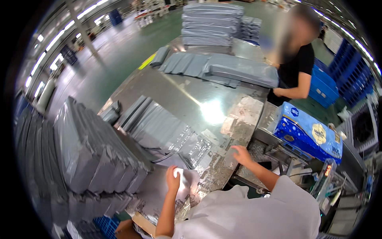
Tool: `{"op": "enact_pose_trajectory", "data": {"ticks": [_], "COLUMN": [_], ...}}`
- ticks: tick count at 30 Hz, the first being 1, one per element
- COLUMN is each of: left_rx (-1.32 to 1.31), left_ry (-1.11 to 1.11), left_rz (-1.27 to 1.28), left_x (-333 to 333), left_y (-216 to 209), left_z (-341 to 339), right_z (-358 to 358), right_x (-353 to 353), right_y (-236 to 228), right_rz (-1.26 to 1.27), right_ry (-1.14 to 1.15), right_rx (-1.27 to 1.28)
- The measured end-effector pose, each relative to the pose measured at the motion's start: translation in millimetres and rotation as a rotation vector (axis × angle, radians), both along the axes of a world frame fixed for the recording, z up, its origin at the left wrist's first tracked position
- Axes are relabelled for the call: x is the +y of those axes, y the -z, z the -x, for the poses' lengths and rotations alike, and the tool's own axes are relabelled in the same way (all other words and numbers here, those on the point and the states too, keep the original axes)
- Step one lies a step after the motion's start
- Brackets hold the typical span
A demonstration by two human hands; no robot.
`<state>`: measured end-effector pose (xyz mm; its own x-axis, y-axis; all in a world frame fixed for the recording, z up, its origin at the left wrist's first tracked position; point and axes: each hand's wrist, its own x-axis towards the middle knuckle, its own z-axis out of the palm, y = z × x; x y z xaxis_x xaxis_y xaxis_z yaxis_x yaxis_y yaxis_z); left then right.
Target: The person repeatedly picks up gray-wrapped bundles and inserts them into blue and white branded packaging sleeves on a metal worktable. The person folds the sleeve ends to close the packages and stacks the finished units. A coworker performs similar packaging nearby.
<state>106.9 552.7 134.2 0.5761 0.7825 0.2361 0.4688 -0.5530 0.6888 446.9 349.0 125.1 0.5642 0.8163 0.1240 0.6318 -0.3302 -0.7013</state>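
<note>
My left hand (172,179) is over the near left part of the metal table, its fingers closed around a small white piece (180,178). Whether that piece is paper or cloth cannot be made out. Just beyond this hand lies a row of overlapping grey plastic mailing bags (159,125), flat on the table. My right hand (242,155) hovers at the table's right edge with its fingers apart and nothing in them. It is nearest to the worn, patchy paper covering (243,115) on the tabletop.
Tall stacks of grey bagged packs (93,151) stand at the left. More grey packages (213,24) are piled at the far end, before them a row of grey bags (238,67). A person in black (298,67) touches that row. A blue tissue pack (308,131) sits at the right.
</note>
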Motion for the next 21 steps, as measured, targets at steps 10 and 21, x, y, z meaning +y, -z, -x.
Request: {"op": "enact_pose_trajectory", "data": {"ticks": [10,21], "left_rx": [0.756,1.048], "left_ry": [0.179,-0.077], "left_rz": [-0.395,0.327], "left_x": [72,92], "left_y": [19,61], "left_z": [-101,-28], "right_z": [-57,-241], "right_x": [-19,-25], "right_y": [-47,-67], "right_rz": [-0.109,0.827], "right_ry": [0.042,-0.095], "right_rx": [-0.218,-0.95]}}
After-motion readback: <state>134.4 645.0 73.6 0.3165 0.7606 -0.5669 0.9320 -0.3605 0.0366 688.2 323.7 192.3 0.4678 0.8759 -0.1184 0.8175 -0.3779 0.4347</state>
